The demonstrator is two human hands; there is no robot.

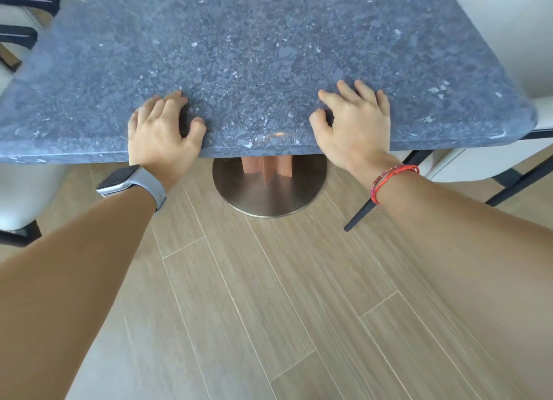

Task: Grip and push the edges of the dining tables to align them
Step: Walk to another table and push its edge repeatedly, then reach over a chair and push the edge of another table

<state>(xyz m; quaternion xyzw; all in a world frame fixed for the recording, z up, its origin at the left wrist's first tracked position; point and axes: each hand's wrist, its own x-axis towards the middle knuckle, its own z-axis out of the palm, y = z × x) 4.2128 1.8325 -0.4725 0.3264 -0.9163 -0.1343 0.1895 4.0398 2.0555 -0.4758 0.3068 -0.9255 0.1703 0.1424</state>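
Forearms [74, 265] extend above plank floor [269, 310] to 1 speckled grey dining table [269, 40] on a round steel base [269, 193]. Left hand [163, 133] and right hand [356, 124] press the table's near edge, bent fingers resting on top, the 2 well apart.

Pale wood-look plank floor [269, 310] filled the near ground. At the right stood a white-cushioned chair [466, 163], one slim black leg [359, 217] slanting down to the planks. Another white chair [27, 190] sat at the left edge. Two dark armrests [30, 3] showed far left.
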